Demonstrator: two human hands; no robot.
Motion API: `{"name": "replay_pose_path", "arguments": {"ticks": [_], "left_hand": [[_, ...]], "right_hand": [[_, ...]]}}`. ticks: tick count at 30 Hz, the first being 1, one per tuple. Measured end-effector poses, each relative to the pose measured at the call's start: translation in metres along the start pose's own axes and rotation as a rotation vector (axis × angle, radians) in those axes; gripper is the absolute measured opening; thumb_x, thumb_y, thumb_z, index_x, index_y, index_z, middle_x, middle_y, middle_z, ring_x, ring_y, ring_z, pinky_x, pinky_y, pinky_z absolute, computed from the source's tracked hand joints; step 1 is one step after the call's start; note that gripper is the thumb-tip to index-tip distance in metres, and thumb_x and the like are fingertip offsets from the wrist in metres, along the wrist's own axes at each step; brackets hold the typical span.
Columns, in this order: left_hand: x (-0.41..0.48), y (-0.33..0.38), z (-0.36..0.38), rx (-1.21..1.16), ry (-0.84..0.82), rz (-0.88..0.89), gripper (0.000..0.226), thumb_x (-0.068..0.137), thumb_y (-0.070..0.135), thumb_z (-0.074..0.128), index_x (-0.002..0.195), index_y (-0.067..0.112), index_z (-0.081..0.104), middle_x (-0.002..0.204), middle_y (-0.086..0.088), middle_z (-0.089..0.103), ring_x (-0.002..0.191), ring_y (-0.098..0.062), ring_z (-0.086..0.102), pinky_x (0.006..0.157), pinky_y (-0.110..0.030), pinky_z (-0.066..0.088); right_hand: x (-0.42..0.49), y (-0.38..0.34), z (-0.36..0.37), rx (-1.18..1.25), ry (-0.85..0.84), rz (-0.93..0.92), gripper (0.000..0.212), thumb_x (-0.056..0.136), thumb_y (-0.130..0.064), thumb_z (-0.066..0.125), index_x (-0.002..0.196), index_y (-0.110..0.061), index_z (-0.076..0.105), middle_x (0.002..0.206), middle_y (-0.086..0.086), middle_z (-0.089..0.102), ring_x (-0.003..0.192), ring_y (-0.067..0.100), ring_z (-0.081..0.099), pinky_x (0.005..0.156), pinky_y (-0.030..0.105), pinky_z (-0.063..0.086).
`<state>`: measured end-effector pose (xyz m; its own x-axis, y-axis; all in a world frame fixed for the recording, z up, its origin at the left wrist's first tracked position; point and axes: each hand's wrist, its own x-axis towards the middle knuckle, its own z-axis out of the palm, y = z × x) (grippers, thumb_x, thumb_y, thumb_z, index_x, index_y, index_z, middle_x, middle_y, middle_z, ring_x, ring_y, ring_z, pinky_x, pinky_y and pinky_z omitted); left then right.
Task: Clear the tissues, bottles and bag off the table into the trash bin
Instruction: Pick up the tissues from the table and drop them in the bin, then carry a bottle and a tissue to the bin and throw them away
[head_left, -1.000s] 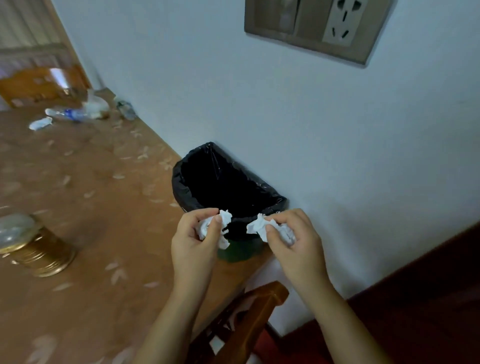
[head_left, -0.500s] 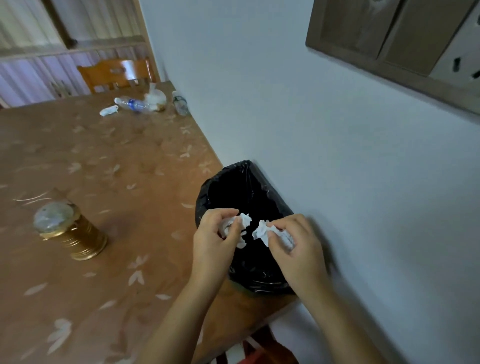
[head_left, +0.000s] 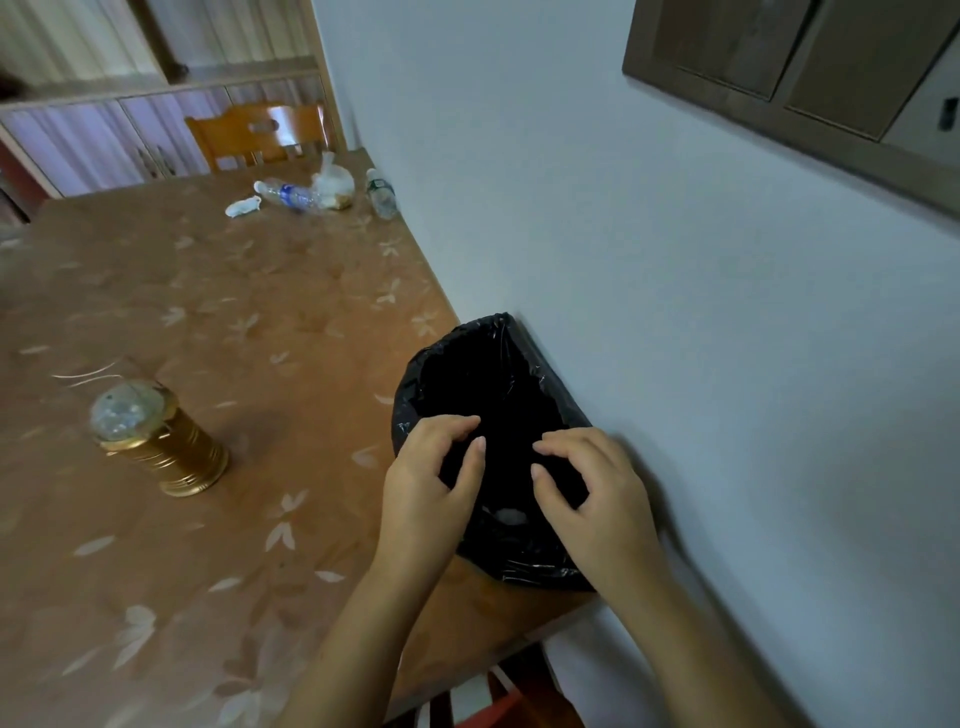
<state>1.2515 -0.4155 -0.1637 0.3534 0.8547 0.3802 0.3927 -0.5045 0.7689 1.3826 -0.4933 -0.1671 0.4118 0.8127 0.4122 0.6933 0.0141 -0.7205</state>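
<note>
Brown table against a wall; both hands, left and right, open and empty over the bin; bottles, bag and a tissue remain at the far edge.

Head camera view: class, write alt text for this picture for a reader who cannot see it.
Two empty hands, left hand and right hand, hover open over a black-lined trash bin standing on the table's corner by a white wall, a pale wad showing inside. At the far end lie a tissue, two plastic bottles and a bag; a gold lantern stands at left.
</note>
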Motion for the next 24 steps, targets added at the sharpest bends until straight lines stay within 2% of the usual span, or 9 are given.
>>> {"name": "replay_pose_path", "arguments": {"ticks": [4, 8, 11, 13, 14, 17, 24], "left_hand": [[-0.011, 0.000, -0.010, 0.129, 0.020, 0.057, 0.036, 0.089, 0.034, 0.045, 0.109, 0.011, 0.064, 0.106, 0.004, 0.062, 0.103, -0.004, 0.052, 0.090, -0.013, 0.039], [-0.029, -0.001, -0.022, 0.309, 0.052, 0.103, 0.037, 0.089, 0.029, 0.044, 0.108, 0.005, 0.065, 0.108, -0.008, 0.065, 0.104, -0.016, 0.056, 0.091, -0.023, 0.041], [-0.042, -0.004, -0.033, 0.417, 0.112, 0.135, 0.033, 0.088, 0.022, 0.046, 0.106, 0.003, 0.066, 0.107, -0.011, 0.066, 0.103, -0.025, 0.059, 0.090, -0.032, 0.044], [-0.052, -0.009, -0.041, 0.473, 0.127, 0.122, 0.032, 0.088, 0.019, 0.046, 0.107, 0.002, 0.065, 0.108, -0.012, 0.066, 0.104, -0.028, 0.059, 0.091, -0.036, 0.043], [-0.059, -0.012, -0.046, 0.489, 0.125, 0.110, 0.032, 0.088, 0.018, 0.046, 0.108, 0.002, 0.065, 0.109, -0.013, 0.066, 0.105, -0.029, 0.058, 0.092, -0.038, 0.044], [-0.080, -0.018, -0.063, 0.548, 0.108, 0.062, 0.033, 0.086, 0.018, 0.046, 0.109, 0.004, 0.064, 0.111, -0.012, 0.065, 0.110, -0.030, 0.057, 0.093, -0.043, 0.045], [-0.142, -0.016, -0.121, 0.613, 0.201, -0.063, 0.036, 0.085, 0.021, 0.043, 0.110, 0.007, 0.065, 0.112, -0.011, 0.066, 0.112, -0.027, 0.056, 0.094, -0.040, 0.042]], "right_hand": [[-0.003, -0.005, 0.006, -0.012, -0.035, -0.034, 0.034, 0.083, -0.031, 0.048, 0.104, -0.011, 0.066, 0.105, 0.001, 0.064, 0.103, 0.012, 0.053, 0.091, 0.006, 0.031], [-0.010, -0.012, 0.015, -0.063, -0.097, -0.105, 0.038, 0.085, -0.031, 0.047, 0.109, -0.008, 0.065, 0.108, 0.005, 0.064, 0.105, 0.017, 0.053, 0.096, 0.010, 0.031], [-0.018, -0.020, 0.022, -0.163, -0.135, -0.201, 0.037, 0.085, -0.030, 0.048, 0.111, -0.009, 0.064, 0.110, 0.007, 0.063, 0.108, 0.020, 0.052, 0.096, 0.035, 0.042], [-0.022, -0.025, 0.028, -0.254, -0.159, -0.231, 0.037, 0.085, -0.031, 0.046, 0.110, -0.011, 0.064, 0.113, 0.008, 0.063, 0.110, 0.024, 0.051, 0.098, 0.050, 0.039], [-0.025, -0.029, 0.031, -0.280, -0.172, -0.237, 0.038, 0.084, -0.032, 0.045, 0.110, -0.011, 0.064, 0.114, 0.008, 0.062, 0.111, 0.025, 0.050, 0.099, 0.053, 0.035], [-0.036, -0.046, 0.041, -0.287, -0.221, -0.270, 0.039, 0.084, -0.033, 0.043, 0.109, -0.012, 0.065, 0.115, 0.008, 0.062, 0.113, 0.025, 0.048, 0.100, 0.053, 0.032], [-0.073, -0.101, 0.069, -0.254, -0.358, -0.407, 0.042, 0.086, -0.036, 0.040, 0.113, -0.013, 0.063, 0.117, 0.007, 0.061, 0.114, 0.027, 0.050, 0.100, 0.053, 0.034]]}}
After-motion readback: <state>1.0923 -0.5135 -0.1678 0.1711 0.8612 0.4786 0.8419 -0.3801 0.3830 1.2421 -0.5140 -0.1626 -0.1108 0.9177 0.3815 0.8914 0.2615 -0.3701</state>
